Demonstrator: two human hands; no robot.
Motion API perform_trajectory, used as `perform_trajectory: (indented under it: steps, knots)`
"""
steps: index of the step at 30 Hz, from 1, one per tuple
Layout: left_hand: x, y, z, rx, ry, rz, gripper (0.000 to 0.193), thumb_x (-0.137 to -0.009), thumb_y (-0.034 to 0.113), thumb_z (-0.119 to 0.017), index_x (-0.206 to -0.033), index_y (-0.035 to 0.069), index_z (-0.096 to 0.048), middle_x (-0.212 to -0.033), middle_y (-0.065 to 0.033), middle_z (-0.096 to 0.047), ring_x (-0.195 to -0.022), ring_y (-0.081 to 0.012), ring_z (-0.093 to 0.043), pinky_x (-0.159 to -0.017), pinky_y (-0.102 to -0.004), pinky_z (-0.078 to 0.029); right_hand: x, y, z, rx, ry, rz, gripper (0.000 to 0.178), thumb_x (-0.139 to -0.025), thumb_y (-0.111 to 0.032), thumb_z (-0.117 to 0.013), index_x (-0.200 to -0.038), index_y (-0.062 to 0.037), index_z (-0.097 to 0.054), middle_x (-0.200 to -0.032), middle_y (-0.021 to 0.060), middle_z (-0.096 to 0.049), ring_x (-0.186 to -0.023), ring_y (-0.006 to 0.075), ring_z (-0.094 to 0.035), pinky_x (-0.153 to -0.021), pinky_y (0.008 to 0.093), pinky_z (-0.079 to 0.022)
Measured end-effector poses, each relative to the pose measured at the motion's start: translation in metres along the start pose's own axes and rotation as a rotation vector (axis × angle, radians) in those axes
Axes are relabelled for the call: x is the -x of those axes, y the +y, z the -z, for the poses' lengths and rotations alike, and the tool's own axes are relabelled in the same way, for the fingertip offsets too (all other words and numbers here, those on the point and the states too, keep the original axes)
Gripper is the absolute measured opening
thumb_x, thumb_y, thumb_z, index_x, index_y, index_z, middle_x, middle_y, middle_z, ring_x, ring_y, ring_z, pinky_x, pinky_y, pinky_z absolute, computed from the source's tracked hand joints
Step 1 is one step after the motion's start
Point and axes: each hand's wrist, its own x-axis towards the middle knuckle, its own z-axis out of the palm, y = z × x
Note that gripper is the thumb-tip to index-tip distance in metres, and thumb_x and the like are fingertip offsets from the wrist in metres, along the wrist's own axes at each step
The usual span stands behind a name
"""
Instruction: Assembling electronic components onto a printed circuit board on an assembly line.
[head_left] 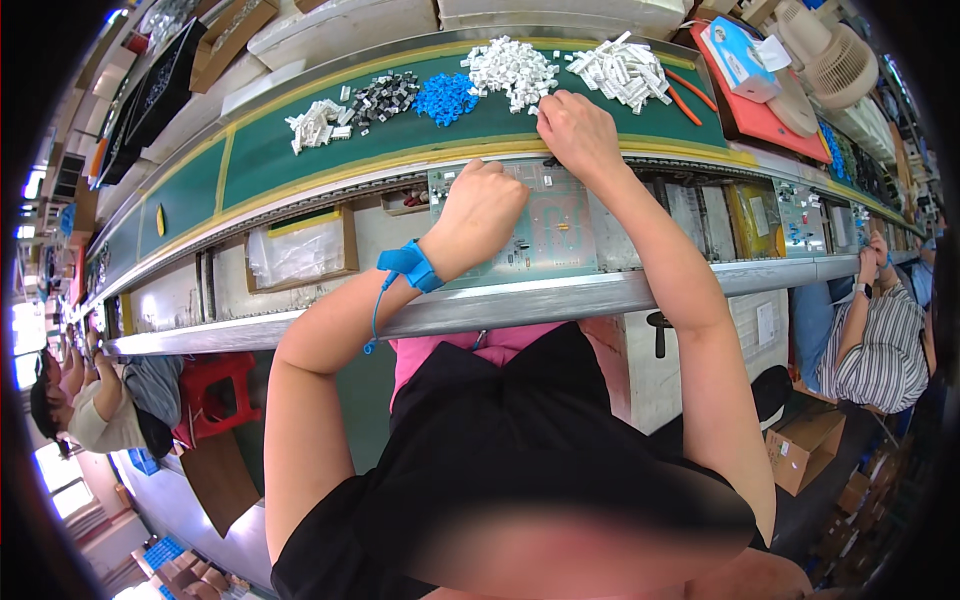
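A pale green circuit board (575,262) lies across the work rails in front of me, with a few small parts standing on it. My left hand (480,217), a blue strap (408,267) round its wrist, is closed over the board's left part; its fingertips are hidden. Farther off, my right hand (580,135) bends its fingers down by the near edge of a heap of small white connectors (508,70). Those fingers are closed, and anything they hold is out of sight.
On the green belt lie longer white connectors (622,74), blue parts (445,98), black parts (386,97) and more white parts (318,125). Orange-handled tweezers or pliers (686,97) rest at right. Another board (799,217) sits farther along; co-workers sit at both sides.
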Motion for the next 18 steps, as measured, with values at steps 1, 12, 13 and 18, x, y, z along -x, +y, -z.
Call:
perform_trajectory:
  steps: [1,12,13,18]
  knots:
    - [0.000,0.001,-0.001,0.000,0.001,0.002,0.002,-0.069,0.009,-0.064,-0.068,0.008,-0.065,-0.066,-0.0068,-0.061,-0.076,-0.0245,-0.057,-0.071,-0.0357,-0.042,0.000,0.000,0.000,0.000,0.000,0.002,0.007,-0.077,-0.012,-0.061,-0.075,-0.0068,-0.058,-0.077,0.0054,-0.058,-0.074,0.0234,-0.060,-0.062,0.0367,-0.050]
    - [-0.028,-0.017,0.017,0.211,0.262,0.143,0.011,-0.079,0.019,-0.063,-0.078,0.009,-0.068,-0.068,-0.0088,-0.062,-0.079,-0.0279,-0.060,-0.071,-0.0391,-0.043,0.000,0.010,-0.008,-0.022,0.048,0.100,0.007,-0.077,-0.012,-0.059,-0.077,-0.0055,-0.060,-0.077,0.0090,-0.062,-0.076,0.0248,-0.060,-0.066,0.0342,-0.051]
    - [-0.038,-0.025,0.011,0.216,0.263,0.143,0.011,-0.079,0.019,-0.063,-0.078,0.009,-0.068,-0.068,-0.0088,-0.062,-0.079,-0.0279,-0.060,-0.071,-0.0391,-0.043,0.002,0.012,-0.006,-0.020,0.045,0.100,0.007,-0.077,-0.012,-0.059,-0.077,-0.0055,-0.060,-0.077,0.0090,-0.062,-0.076,0.0248,-0.060,-0.066,0.0342,-0.051]
    - [-0.075,-0.065,-0.025,0.018,0.437,0.143,0.013,-0.079,0.020,-0.063,-0.080,0.007,-0.066,-0.079,-0.0119,-0.065,-0.075,-0.0310,-0.060,-0.070,-0.0410,-0.045,0.009,-0.004,0.023,-0.265,-0.021,0.001,0.009,-0.081,-0.012,-0.061,-0.085,-0.0043,-0.062,-0.076,0.0089,-0.063,-0.072,0.0254,-0.062,-0.063,0.0350,-0.049]
